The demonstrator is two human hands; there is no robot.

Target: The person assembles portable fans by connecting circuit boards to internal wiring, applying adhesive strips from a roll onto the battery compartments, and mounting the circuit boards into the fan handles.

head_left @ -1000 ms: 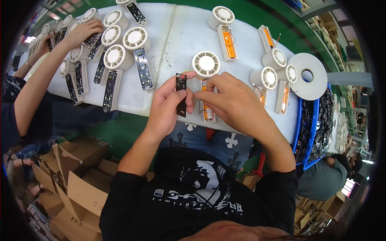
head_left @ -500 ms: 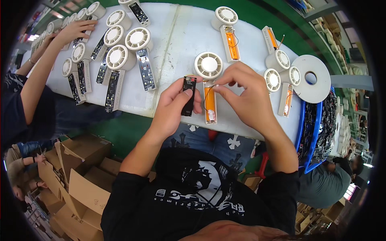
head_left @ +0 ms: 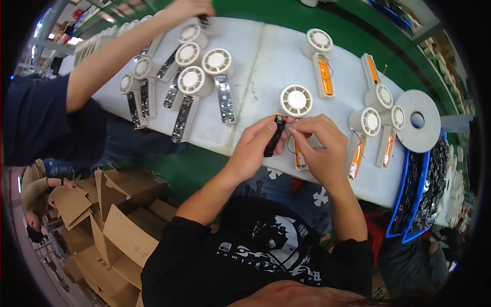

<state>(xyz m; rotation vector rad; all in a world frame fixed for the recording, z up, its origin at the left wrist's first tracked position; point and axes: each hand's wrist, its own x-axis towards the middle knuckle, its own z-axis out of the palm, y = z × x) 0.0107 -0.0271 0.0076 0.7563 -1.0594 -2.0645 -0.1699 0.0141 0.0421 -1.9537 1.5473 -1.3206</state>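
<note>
My left hand [head_left: 253,149] grips a narrow black circuit board [head_left: 276,136] between thumb and fingers, tilted, with a small red part at its top end. My right hand [head_left: 323,146] is closed in a pinch right beside that end, at a thin dark wire [head_left: 288,145]; the wire's tip is hidden by the fingers. Under both hands lies a white handheld fan, its round head [head_left: 296,101] facing up just beyond them. Its open handle holds an orange battery [head_left: 300,159], partly covered by my right hand.
Several fans with orange batteries, one fan head [head_left: 318,41] among them, lie beyond and to the right. A large white reel [head_left: 418,121] and blue trays [head_left: 409,194] of dark parts stand at right. Left are fans with boards [head_left: 224,100], a co-worker's arm [head_left: 115,61] and cardboard boxes [head_left: 128,235].
My right hand has brought the wire from above the handle to the board's top end. The board tilts more. The co-worker's hand has moved away from the left fans, and the whole view has shifted.
</note>
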